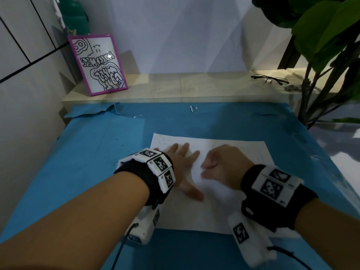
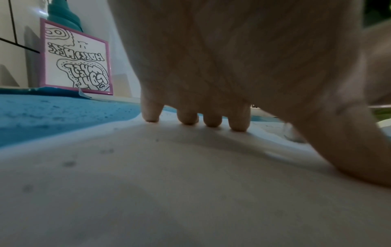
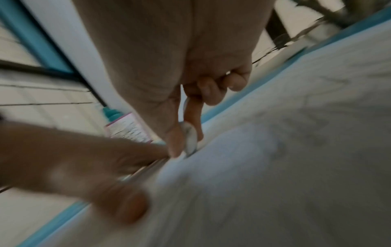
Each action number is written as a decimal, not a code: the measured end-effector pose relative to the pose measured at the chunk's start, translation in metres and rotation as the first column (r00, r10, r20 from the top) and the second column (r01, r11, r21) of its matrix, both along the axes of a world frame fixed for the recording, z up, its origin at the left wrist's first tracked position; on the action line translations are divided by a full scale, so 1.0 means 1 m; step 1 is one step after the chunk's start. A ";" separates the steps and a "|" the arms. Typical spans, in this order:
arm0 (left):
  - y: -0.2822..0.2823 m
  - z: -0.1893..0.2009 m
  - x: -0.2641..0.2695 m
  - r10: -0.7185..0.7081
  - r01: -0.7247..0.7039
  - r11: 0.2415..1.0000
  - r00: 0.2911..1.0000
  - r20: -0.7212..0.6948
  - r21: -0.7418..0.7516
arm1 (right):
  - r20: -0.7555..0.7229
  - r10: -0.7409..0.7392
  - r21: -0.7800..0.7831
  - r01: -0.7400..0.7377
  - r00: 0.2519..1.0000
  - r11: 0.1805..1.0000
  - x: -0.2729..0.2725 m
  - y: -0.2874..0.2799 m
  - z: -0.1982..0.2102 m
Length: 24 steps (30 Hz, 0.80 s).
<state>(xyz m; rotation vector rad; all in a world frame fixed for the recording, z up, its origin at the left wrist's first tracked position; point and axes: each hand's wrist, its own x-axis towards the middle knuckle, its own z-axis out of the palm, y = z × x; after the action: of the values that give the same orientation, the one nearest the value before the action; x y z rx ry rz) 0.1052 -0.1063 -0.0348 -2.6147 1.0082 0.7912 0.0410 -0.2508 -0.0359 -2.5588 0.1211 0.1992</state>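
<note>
A white paper [image 1: 204, 215] lay flat on the blue table [image 1: 93, 156]. It was about in the middle, a bit nearer the right edge. Both hands were on it.

The left hand [image 1: 185, 168] lay on the left part of the paper. It was open wide, with the fingers straight and spread apart, and it held nothing. In the left wrist view the fingertips [image 2: 239, 124] pushed down on the paper [image 2: 169, 183].

The right hand [image 1: 224, 164] was just beside the left hand, over the middle of the paper. Its fingers were curled in. In the right wrist view the right hand [image 3: 169, 50] pinched a small pale thing [image 3: 190, 140] between the thumb and the first finger. The low end of the small pale thing touched the paper [image 3: 275, 167]. That view was too blurry to tell what the small pale thing was.

A pale wooden shelf [image 1: 185, 86] ran along the far edge of the table. A drawing in a purple frame [image 1: 97, 64] stood at the left end of the shelf and leaned back on the wall. Black glasses [image 1: 269, 78] lay at the right end. A plant [image 1: 321, 36] with big green leaves stood by the far right corner of the table. The blue cover had a torn bit [image 1: 109, 111] near the far left corner.
</note>
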 end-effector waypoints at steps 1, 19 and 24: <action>0.000 0.000 0.000 -0.007 0.007 1.000 1.000 0.016 0.001 | -0.029 0.065 -0.020 -0.066 0.997 0.998 -0.002 0.006 0.000; 0.001 0.001 0.002 0.026 -0.027 0.999 0.998 -0.050 -0.021 | -0.115 -0.077 -0.017 0.075 0.990 0.997 0.010 -0.032 0.010; 0.002 0.002 0.002 0.023 -0.024 0.999 0.999 -0.045 -0.033 | -0.160 -0.049 -0.032 0.044 0.986 0.999 0.008 -0.028 0.009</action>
<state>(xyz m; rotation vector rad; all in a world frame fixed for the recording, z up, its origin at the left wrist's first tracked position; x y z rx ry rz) 0.1070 -0.1044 -0.0332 -2.6532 1.0135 0.8490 0.0495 -0.2787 -0.0266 -2.5628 0.2457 0.3881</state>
